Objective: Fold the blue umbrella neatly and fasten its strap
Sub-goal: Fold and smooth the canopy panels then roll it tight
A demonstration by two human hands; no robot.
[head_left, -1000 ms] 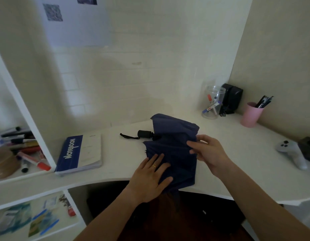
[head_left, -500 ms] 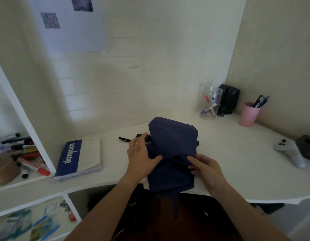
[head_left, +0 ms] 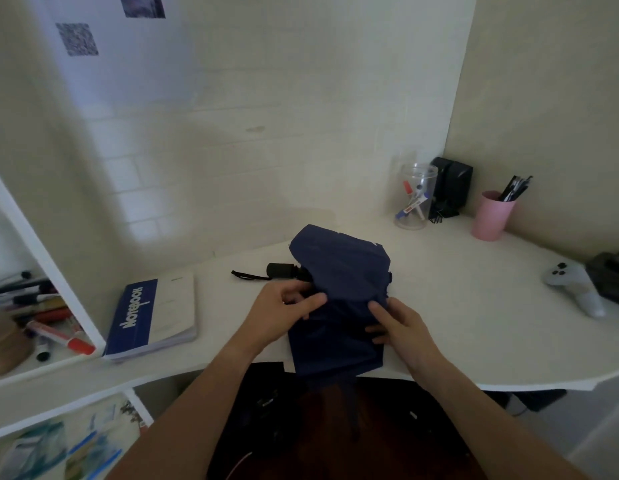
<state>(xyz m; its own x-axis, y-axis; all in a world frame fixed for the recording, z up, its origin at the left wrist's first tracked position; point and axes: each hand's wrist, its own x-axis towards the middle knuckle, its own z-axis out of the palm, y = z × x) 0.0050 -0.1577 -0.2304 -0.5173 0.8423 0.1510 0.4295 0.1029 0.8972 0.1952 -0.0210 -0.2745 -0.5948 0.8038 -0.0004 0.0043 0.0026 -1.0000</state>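
One view only, from our head, looking down on a white desk (head_left: 457, 306) set into a corner of pale brick-patterned walls; its front edge curves in toward us.

Our umbrella (head_left: 339, 289) lies at the centre of the desk, its blue cloth bunched in a loose slab that hangs a little over the front edge. Its black handle (head_left: 282, 270) sticks out at 9 o'clock from the cloth, with a thin black loop (head_left: 247, 275) trailing further left on the desk.

Our left hand (head_left: 284, 315) is at the cloth's left edge just below the handle, fingers curled in and pinching a fold of cloth. Our right hand (head_left: 400, 329) is on the cloth at its right side, fingers bent and pressing or gripping the cloth; we cannot tell whether a fold is caught under them.

At 9 o'clock from the umbrella lies a notebook (head_left: 152, 317), blue and white, near the desk's left end. Beyond it, a white shelf (head_left: 58, 282) holds markers (head_left: 58, 337) and a brown roll.

At 2 o'clock, in the corner, stand a clear jar (head_left: 413, 197) with pens, a black box (head_left: 452, 185) just beside it, and a pink cup (head_left: 491, 216) of pens. At 3 o'clock, well apart from the umbrella, lies a white controller (head_left: 575, 289).

On the wall at 11 o'clock hangs a sheet (head_left: 121, 39) with a blurred square code.
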